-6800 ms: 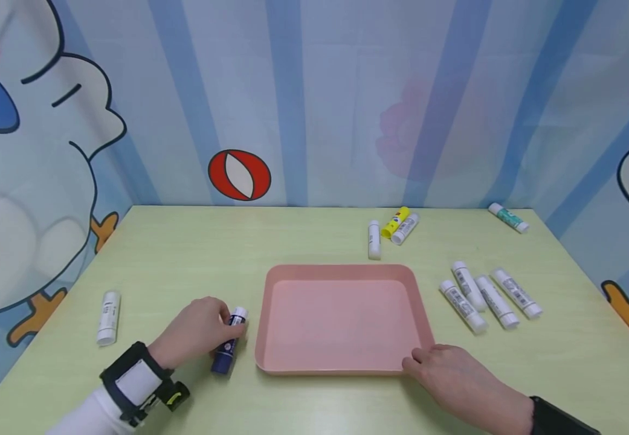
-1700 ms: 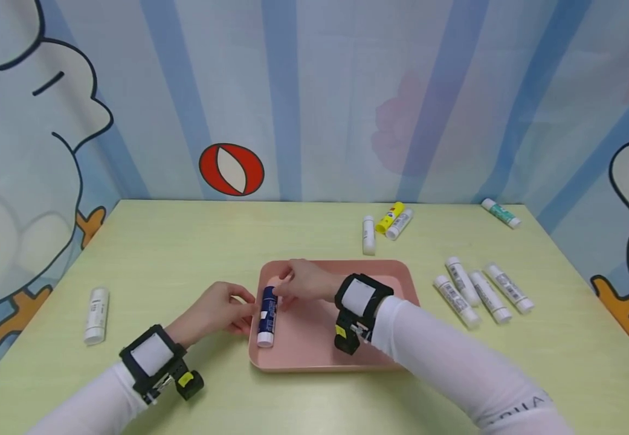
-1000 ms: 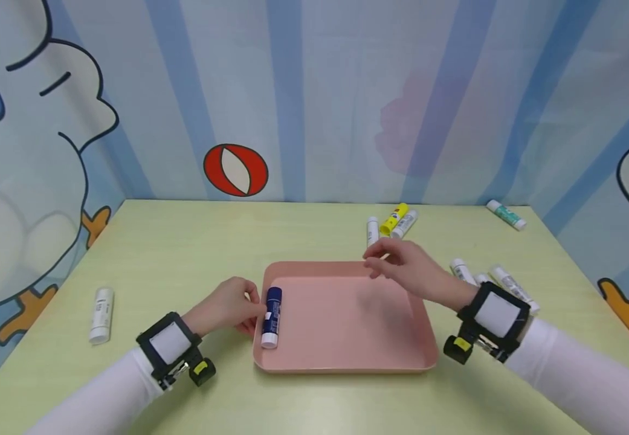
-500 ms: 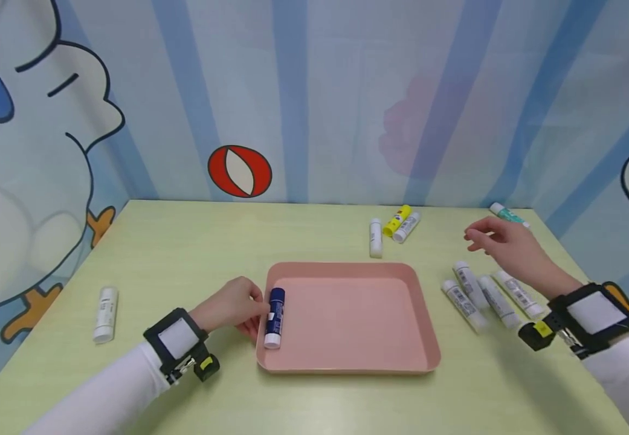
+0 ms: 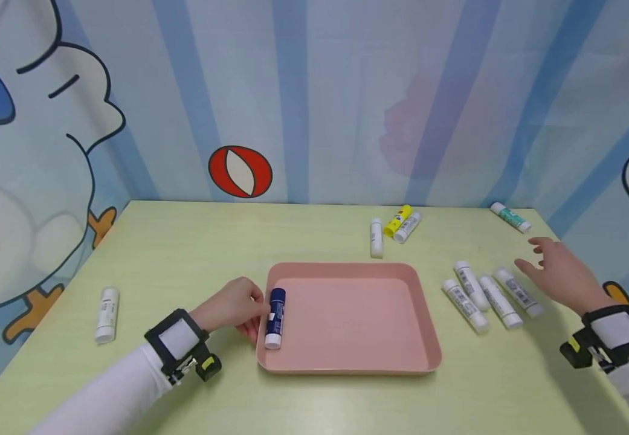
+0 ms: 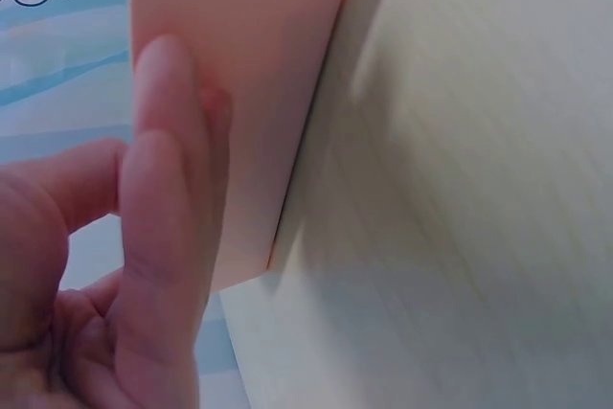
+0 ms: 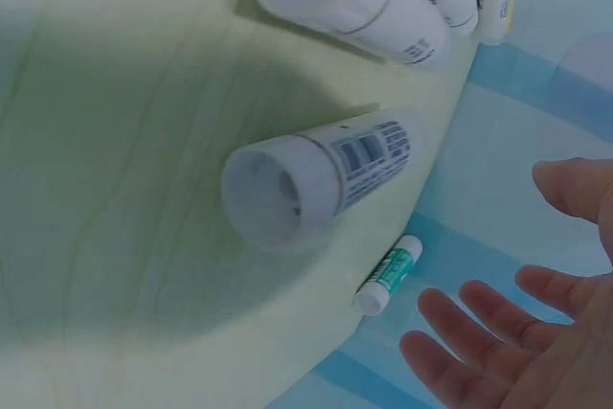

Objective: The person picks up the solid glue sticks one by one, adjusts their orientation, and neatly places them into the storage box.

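A dark blue glue stick (image 5: 275, 319) with a white end lies along the left side inside the pink tray (image 5: 358, 326). My left hand (image 5: 232, 307) holds the tray's left wall, thumb at the rim and fingers (image 6: 168, 189) along the outside. To the far right my right hand (image 5: 567, 275) hangs above the table with fingers spread and nothing in them. Closest to it is a white glue stick (image 5: 519, 292), the outermost of a group of several white ones. Beyond that hand, near the back right corner, lies a green-labelled glue stick (image 5: 510, 217).
Behind the tray lie a yellow glue stick (image 5: 398, 220) and two white glue sticks (image 5: 376, 238). Another white glue stick (image 5: 107, 315) lies alone at the left. The table (image 5: 194, 241) ends at a patterned blue curtain (image 5: 336, 96).
The blue glue stick has gone from the left hand on the table into the tray. My right hand has left it and swung right, past the white group. My left hand has moved to the tray.
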A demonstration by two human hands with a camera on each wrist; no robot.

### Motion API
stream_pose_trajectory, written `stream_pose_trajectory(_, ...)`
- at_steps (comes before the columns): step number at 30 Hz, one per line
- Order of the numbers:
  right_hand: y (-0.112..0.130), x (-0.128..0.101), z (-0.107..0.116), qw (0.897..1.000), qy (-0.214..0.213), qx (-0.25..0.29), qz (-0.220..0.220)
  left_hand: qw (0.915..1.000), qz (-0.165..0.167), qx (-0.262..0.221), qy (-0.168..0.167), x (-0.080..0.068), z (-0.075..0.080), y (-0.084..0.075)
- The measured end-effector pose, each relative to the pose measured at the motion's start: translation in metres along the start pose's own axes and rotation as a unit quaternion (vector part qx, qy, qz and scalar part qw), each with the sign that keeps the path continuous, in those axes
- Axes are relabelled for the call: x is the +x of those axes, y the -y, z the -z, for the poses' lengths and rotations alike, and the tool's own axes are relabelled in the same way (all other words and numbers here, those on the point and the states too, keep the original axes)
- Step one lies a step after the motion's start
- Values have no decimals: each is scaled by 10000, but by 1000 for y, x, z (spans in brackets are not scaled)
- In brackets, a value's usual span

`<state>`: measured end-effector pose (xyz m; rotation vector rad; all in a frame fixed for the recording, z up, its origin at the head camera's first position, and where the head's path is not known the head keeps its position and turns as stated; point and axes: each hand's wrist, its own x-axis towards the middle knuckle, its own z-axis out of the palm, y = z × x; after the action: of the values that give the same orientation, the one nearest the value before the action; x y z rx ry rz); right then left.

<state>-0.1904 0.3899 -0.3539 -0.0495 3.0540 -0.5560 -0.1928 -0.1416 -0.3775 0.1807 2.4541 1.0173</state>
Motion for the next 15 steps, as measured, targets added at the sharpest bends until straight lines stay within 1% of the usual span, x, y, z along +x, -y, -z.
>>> stream_pose_trajectory(4,-11,2,-7,9993,271,79,-236,9999,96,-50,-21,1,-1,1)
stream_pose_trajectory(8,-17,4,-15,9974,613,155,-335,9999,141,-73,-36,1,-1,1)
stream_pose_trajectory(15,-14,3,-26,9967,801,-2,-107,9999,140,-63,-28,0,0,1)
